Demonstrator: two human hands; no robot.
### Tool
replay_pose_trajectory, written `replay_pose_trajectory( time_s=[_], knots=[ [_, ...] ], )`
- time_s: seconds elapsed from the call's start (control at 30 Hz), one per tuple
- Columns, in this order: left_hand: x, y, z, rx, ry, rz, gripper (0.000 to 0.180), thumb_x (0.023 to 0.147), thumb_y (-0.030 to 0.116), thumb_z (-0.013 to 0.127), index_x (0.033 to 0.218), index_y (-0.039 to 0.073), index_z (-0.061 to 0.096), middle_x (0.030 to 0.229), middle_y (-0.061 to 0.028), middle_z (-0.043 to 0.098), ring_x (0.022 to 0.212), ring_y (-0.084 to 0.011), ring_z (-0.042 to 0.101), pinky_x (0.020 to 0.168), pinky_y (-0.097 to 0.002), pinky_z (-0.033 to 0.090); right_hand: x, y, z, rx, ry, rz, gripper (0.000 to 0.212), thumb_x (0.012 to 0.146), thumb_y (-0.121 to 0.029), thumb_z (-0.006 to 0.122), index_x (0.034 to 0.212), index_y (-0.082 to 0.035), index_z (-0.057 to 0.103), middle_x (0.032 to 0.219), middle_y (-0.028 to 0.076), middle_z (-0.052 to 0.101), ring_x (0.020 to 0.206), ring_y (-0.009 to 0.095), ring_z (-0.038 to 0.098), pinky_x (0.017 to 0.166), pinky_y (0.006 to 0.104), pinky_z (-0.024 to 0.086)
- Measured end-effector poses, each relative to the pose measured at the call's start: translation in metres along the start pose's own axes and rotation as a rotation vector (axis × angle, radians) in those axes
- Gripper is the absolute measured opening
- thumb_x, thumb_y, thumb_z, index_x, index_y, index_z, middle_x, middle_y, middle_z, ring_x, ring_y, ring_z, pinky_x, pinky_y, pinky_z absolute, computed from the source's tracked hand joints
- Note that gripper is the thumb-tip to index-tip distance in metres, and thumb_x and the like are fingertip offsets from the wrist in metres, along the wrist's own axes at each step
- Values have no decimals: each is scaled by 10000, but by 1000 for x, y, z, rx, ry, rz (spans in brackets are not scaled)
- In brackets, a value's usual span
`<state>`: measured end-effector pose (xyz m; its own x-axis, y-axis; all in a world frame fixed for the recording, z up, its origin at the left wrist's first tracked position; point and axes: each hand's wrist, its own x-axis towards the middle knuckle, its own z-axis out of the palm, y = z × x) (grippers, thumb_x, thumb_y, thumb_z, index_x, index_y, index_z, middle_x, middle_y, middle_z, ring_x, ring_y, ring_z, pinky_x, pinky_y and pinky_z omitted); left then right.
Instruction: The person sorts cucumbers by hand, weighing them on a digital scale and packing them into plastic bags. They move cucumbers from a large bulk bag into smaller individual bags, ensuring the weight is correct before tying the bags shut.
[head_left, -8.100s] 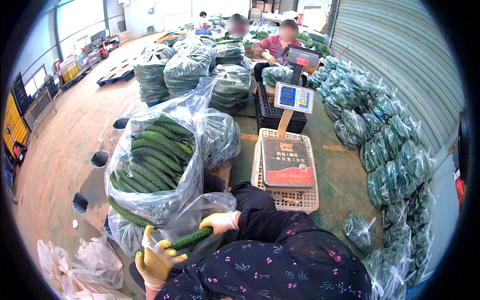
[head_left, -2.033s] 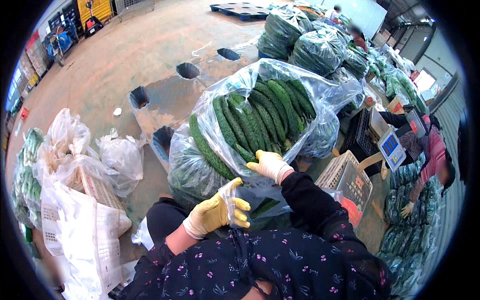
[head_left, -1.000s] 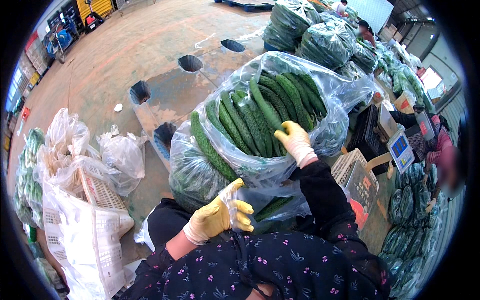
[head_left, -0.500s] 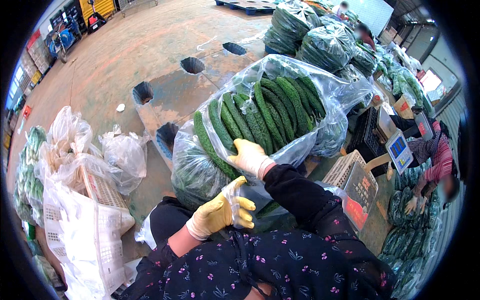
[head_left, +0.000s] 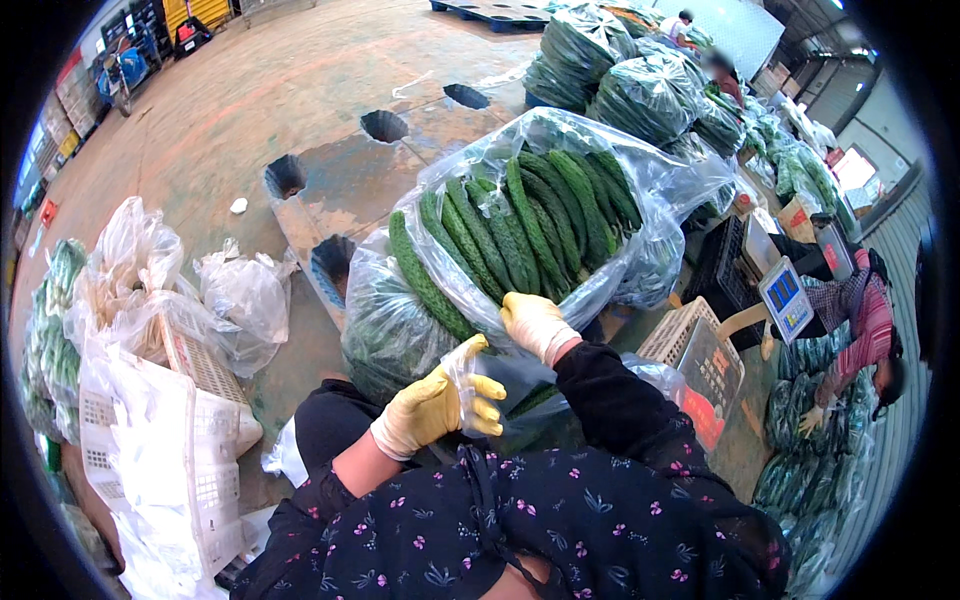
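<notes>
Dark green, bumpy cucumbers (head_left: pixel 525 235) lie side by side in a large clear plastic bag (head_left: pixel 655 255), whose mouth is spread wide. At the near rim of this bag, below the cucumbers' lower ends, my gloved right hand (head_left: pixel 538 326) is closed on the plastic; some fingertips are hidden. My left hand (head_left: pixel 425 408), in a yellow glove, is held in front of my body with its fingers apart. A strip of clear plastic (head_left: pixel 462 388) lies across those fingers. One cucumber (head_left: pixel 425 275) rests along the bag's left side, above bunched plastic.
A white crate (head_left: pixel 190 440) draped with plastic stands at left. On the right are a scale (head_left: pixel 787 300), a beige crate (head_left: pixel 678 335) and a co-worker in a striped sleeve (head_left: pixel 868 355) reaching over packed cucumbers. Filled bags (head_left: pixel 655 95) are piled behind. The pallet (head_left: pixel 335 225) has several holes.
My right hand has shifted right and slightly down, off the cucumbers' lower ends to the bag's rim. The left hand has barely moved. At right, the co-worker's arm has changed position.
</notes>
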<state>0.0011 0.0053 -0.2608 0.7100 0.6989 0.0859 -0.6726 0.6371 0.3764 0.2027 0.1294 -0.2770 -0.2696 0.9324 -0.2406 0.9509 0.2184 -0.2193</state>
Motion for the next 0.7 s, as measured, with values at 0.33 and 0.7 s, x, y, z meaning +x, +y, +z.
replay_pose_trajectory(
  time_s=[0.33, 0.7],
  knots=[
    [-4, -3, 1, -9, 4, -8, 911, 763, 433, 663, 1470, 163, 155, 1178, -231, 545, 988, -349, 608, 905, -592, 436, 0, 0, 18, 269, 136, 129, 262, 857, -246, 529, 1026, -72, 628, 953, 180, 662, 923, 374, 621, 810, 450, 479],
    [-5, -2, -3, 39, -15, 36, 779, 836, 427, 585, 1455, 167, 189, 1194, -243, 525, 996, -375, 592, 905, -588, 433, 13, -11, 0, -116, -15, 15, 230, 822, -110, 504, 986, -9, 630, 942, 234, 669, 903, 348, 669, 761, 458, 525]
  ],
)
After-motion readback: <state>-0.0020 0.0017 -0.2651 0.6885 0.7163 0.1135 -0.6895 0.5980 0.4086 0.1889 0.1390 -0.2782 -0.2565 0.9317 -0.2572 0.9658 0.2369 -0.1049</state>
